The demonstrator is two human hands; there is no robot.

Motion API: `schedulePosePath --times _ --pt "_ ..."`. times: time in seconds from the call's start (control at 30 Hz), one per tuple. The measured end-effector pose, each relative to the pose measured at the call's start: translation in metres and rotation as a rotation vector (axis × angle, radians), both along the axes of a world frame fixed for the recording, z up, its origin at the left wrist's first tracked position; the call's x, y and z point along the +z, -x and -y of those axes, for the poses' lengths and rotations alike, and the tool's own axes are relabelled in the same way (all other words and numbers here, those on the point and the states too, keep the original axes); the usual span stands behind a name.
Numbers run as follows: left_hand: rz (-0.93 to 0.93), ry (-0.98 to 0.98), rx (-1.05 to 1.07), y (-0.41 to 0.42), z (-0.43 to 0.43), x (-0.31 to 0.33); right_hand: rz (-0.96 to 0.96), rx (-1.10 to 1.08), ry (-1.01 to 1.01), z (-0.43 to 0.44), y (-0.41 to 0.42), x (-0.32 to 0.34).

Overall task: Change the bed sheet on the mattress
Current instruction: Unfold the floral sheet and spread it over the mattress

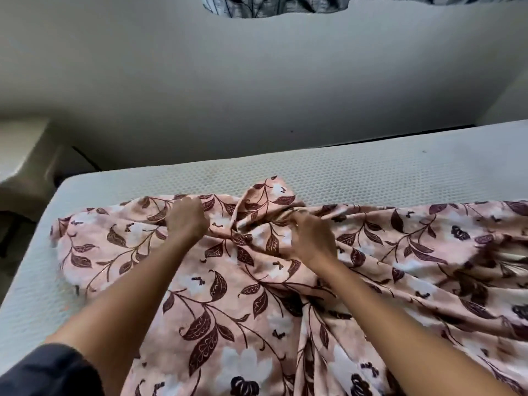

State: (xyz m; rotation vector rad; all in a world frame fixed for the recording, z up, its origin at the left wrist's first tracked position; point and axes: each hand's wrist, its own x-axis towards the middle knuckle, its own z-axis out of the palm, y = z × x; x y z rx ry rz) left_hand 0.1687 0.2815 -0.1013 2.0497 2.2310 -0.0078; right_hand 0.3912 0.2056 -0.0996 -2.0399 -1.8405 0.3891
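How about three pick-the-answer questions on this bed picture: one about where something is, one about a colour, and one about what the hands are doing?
1. Where does the flowery sheet lie?
A. On the floor
B. On the mattress
C. Hung on the wall

2. What colour is the sheet behind its dark leaves?
A. Pink
B. Green
C. Bright yellow

3. What are the left hand and the right hand doing?
A. Resting flat on the bare mattress
B. Clapping together
C. Gripping bunched folds of the sheet

Answers:
1 B: the sheet is spread over the near part of the white mattress, whose far strip is bare.
2 A: the cloth is pink, with maroon leaves and white flowers.
3 C: both hands' fingers are curled into gathered cloth near the sheet's far edge.
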Motion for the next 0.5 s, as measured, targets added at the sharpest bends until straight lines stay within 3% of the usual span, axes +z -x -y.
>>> schedulePosePath --times 0.1,0.2,0.5 --pt "-0.018 0.057 -0.133 -0.048 0.009 -0.014 0.033 -0.194 0.074 0.001 -0.07 -0.022" --pt "0.0 0.1 -0.119 -0.065 0.01 -0.036 0.038 -0.29 0.13 -0.002 -0.128 -0.038" --pt "0.133 0.074 -0.056 -0.068 -0.015 -0.071 0.282 -0.229 0.263 -0.033 -0.164 -0.047"
